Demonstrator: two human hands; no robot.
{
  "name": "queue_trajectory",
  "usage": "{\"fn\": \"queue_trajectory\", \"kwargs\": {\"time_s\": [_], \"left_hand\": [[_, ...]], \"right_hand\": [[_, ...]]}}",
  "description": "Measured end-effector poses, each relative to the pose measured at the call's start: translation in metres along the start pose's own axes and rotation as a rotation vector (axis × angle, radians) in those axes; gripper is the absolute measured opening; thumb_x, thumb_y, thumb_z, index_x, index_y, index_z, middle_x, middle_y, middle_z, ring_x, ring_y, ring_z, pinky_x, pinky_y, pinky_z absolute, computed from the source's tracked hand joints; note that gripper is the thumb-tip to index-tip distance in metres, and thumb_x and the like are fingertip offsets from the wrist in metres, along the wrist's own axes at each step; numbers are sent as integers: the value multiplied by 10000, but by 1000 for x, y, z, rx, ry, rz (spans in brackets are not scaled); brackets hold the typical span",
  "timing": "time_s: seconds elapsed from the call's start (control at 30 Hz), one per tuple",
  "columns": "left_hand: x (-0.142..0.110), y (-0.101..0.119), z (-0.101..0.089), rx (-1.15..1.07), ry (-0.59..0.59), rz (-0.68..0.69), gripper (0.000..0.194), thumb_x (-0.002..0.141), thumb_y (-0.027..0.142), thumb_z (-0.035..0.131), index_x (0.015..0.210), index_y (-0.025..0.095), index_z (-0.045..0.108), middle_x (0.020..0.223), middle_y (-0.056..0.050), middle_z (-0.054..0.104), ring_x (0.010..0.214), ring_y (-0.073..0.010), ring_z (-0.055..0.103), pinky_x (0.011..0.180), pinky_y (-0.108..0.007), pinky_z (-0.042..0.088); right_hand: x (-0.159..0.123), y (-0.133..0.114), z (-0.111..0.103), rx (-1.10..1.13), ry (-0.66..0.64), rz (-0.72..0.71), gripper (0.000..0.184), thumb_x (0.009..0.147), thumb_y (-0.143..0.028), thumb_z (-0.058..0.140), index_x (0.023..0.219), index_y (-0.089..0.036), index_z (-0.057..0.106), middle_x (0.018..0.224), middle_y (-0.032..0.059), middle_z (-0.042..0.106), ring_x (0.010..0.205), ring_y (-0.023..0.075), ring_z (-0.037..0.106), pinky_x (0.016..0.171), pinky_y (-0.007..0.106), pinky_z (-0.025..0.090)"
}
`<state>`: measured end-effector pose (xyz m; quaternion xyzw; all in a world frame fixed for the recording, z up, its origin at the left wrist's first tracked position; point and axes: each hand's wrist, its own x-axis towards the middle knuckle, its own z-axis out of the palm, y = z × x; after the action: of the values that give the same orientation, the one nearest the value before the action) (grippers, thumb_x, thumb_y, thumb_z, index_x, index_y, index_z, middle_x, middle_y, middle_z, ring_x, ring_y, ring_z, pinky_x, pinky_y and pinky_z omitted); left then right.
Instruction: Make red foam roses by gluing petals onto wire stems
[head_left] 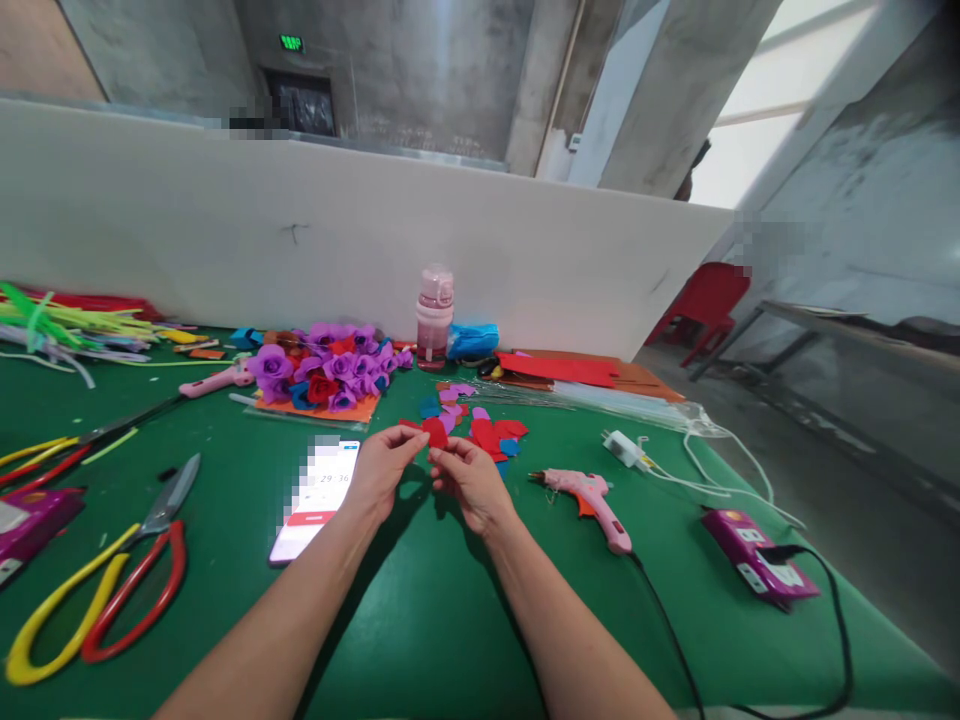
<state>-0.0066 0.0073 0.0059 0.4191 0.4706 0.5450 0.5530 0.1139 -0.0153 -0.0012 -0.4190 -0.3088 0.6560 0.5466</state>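
Observation:
My left hand (382,468) and my right hand (469,480) meet over the green table (420,620), fingers pinched together on a small red felt piece (435,432) held between them. Just behind the hands lies a scatter of red, pink and blue felt petals (487,425). A phone (316,497) with a lit screen lies left of my left hand. A pink glue gun (589,500) lies to the right of my right hand.
Finished purple and red felt roses (322,365) are heaped at the back, next to a pink bottle (435,315). Scissors with yellow and red handles (112,580) lie at the left. Pipe cleaners (75,325), red sheets (562,368), a charger (622,448) and a purple power strip (757,560) surround the work spot.

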Motion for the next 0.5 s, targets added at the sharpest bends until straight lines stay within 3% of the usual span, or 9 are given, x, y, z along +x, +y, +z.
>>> {"fn": "queue_trajectory", "kwargs": {"time_s": [0.5], "left_hand": [[1,-2,-2,40,-77,-22,219,582,325,757,695,154,681,707,-3,644,654,-110,540,604,-223,381]], "right_hand": [[4,-2,-1,49,69,35,297,504,-311,790,655,-141,599,599,-26,623,417,30,479,335,118,352]]}}
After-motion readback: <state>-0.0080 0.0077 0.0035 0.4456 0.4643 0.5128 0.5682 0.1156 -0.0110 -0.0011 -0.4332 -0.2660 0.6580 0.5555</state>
